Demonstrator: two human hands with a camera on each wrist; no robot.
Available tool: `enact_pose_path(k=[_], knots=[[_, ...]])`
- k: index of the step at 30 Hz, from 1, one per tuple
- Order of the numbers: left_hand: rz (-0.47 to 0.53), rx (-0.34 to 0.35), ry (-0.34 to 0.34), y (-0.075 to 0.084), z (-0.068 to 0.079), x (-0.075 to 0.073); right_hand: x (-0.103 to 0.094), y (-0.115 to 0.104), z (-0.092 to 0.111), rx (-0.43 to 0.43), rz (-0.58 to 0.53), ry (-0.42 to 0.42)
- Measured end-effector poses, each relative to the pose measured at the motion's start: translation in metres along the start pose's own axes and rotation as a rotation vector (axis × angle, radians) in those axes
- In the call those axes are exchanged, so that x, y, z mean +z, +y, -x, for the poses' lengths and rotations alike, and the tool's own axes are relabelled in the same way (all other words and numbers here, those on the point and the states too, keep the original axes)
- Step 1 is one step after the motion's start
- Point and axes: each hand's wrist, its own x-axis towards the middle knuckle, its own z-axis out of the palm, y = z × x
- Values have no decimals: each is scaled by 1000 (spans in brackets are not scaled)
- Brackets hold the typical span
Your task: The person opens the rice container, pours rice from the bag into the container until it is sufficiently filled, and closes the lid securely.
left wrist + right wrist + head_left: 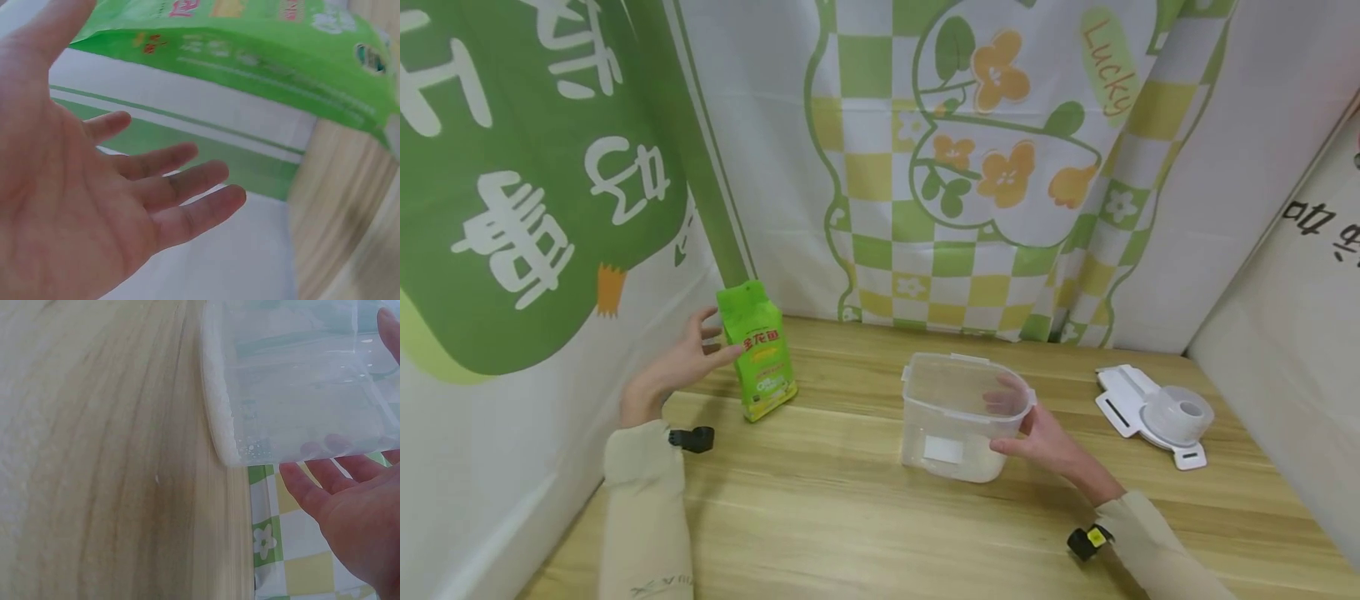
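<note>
A green bag with red and yellow print stands upright at the left of the wooden table. My left hand is at its left side, fingers spread; the thumb overlaps the bag's edge in the head view. In the left wrist view the palm faces the bag, and the four fingers are apart from it. My right hand holds the right end of a clear plastic container, thumb in front and fingers behind. White grains lie along the container's bottom in the right wrist view.
A white lid lies on the table at the right, with a clear round cup on it. Patterned curtains hang behind the table. White cloth walls close off both sides.
</note>
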Motion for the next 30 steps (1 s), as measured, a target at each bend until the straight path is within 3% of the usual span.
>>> enact_pose_path(k=[5,12,17,20,30], knots=[[54,16,-45,-9,-11,11,-1,-2,0,4,-6,8],[89,107,-87,-22,-25,25,-1,-3,-3,4,-12,-3],[114,-6,-218,-31,-28,32,0,-3,-1,6,-24,-4],[126,-22,-283,-37,-28,38,0,-3,-1,6,-28,-4],[64,3,-257,-45,-32,51,-2,-3,-3,-14,-42,-23]])
